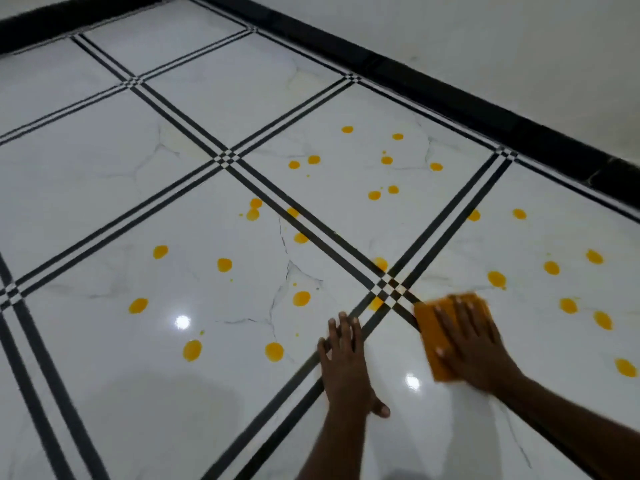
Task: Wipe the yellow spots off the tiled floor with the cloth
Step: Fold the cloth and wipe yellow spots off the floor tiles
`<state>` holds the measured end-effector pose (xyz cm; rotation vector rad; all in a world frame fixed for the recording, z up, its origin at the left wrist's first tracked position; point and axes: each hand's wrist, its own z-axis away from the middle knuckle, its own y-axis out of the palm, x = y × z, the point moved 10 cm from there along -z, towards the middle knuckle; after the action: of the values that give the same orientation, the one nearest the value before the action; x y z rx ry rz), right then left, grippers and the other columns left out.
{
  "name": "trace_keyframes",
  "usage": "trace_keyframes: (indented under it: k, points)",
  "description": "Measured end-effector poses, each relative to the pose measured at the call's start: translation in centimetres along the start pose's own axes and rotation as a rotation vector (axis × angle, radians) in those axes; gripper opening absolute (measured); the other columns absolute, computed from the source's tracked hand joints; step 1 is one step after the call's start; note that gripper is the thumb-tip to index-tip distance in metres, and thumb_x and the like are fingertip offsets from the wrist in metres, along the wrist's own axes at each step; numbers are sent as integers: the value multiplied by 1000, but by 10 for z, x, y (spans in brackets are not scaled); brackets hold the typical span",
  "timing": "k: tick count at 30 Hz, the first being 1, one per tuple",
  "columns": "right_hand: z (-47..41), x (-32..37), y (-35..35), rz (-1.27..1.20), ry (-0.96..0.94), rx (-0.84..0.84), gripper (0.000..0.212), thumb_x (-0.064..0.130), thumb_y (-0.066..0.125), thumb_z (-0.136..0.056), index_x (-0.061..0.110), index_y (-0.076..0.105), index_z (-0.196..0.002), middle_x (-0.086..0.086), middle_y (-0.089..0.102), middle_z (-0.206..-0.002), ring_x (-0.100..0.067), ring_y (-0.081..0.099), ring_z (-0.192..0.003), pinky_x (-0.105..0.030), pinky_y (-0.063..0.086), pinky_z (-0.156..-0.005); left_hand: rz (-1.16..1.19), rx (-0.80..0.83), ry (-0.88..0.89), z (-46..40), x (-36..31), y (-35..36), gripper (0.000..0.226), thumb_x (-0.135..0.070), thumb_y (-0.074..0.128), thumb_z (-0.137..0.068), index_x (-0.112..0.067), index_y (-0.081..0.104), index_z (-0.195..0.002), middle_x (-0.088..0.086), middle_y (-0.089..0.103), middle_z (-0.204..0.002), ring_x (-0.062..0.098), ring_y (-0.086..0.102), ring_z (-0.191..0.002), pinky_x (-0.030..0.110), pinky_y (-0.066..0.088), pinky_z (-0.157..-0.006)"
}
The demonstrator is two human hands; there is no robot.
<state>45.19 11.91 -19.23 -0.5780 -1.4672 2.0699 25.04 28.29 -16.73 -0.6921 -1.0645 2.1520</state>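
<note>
We see our left hand (341, 362) lying flat on the shiny white tiled floor (104, 393), with its fingers straight and spread. Its grip is wide open and it holds nothing. It rests across the double black stripes (301, 379) that run between the tiles.

Just to the right, our right hand (472, 344) presses down flat on a folded orange cloth (434, 341). The fingers are straight and lie on top of the cloth, so this grip is open too. The cloth sticks out past the thumb side of the hand and beyond the fingertips. It sits just beside the little black and white checker square (389, 289) where the stripes cross. The cloth looks blurry at its edges.

Round yellow spots (273, 351) are dotted all over the floor: many to the left of our hands, more farther away in the middle, and more to the right of the cloth. One spot lies just beside the cloth's far left corner.

A black band (450, 98) runs along the bottom of the white wall (485, 36).

We see no writing anywhere.
</note>
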Motion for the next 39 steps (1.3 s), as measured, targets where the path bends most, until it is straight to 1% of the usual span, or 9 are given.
trace_keyframes:
  k: [4, 9, 11, 14, 17, 24, 30, 36, 39]
  points:
    - [44, -48, 10, 37, -33, 120, 88, 79, 12, -93, 25, 11, -162, -25, 26, -164, -47, 27, -150, -59, 23, -117, 19, 25, -5, 5, -2, -6, 166, -68, 87, -49, -14, -32, -151, 11, -45, -154, 35, -38, -143, 57, -11, -120]
    - [-22, 79, -17, 25, -469, -62, 88, 78, 26, -95, 27, 4, -164, -18, 0, -170, -38, -9, -157, -57, 1, -125, 51, 26, 23, -6, 1, 5, 169, -77, 82, -42, -21, -36, -149, 7, -48, -152, 31, -42, -142, 56, -11, -120]
    - [-73, 111, -35, 17, -536, -168, 84, 76, 23, -97, 28, 9, -163, -16, 3, -171, -39, -4, -157, -58, 1, -126, 53, 7, 37, -11, 7, 7, 169, -83, 77, -37, -24, -36, -149, 4, -49, -152, 29, -44, -141, 54, -12, -118]
    - [-137, 55, -57, -92, -193, -136, 84, 80, 5, -91, 34, 7, -162, -19, 19, -168, -41, 8, -156, -60, 7, -125, 58, 2, 52, -10, 5, 7, 169, -83, 77, -38, -25, -34, -150, 2, -51, -150, 28, -47, -139, 51, -14, -117]
    - [-109, 8, -53, -185, 11, -205, 85, 75, 15, -92, 28, 18, -163, -23, 23, -165, -46, 19, -153, -63, 16, -122, 60, 25, 40, -7, -1, 2, 169, -80, 80, -40, -23, -32, -151, 5, -49, -151, 31, -45, -140, 53, -13, -118]
    - [-98, 113, -50, -131, -312, -259, 68, 61, 14, -103, 30, 14, -163, -18, 15, -169, -42, 10, -156, -61, 11, -124, 15, 24, 26, -8, 6, -2, 168, -81, 78, -40, -22, -33, -151, 5, -48, -152, 30, -42, -142, 54, -9, -120]
    - [-104, -44, -46, -225, 183, -320, 72, 62, 21, -97, 30, 25, -161, -22, 27, -165, -46, 21, -151, -61, 12, -123, -63, 20, -32, -14, -22, -4, 160, -75, 79, -54, -10, -30, -152, 17, -40, -156, 39, -32, -146, 57, -2, -121]
    - [-85, -6, -38, -175, -126, -310, 68, 59, 29, -98, 31, 28, -160, -19, 25, -166, -41, 20, -154, -60, 14, -124, -76, -105, 159, -52, -131, -6, 156, -87, 68, -52, -7, -15, -157, 16, -23, -164, 34, -20, -152, 55, 2, -122]
    - [-121, -109, -42, -194, 173, -256, 73, 63, 20, -94, 32, 27, -160, -19, 30, -164, -42, 24, -152, -59, 14, -123, -180, -110, 118, -66, -137, -8, 162, -89, 68, -46, -4, -14, -156, 20, -18, -164, 38, -14, -152, 56, 6, -122]
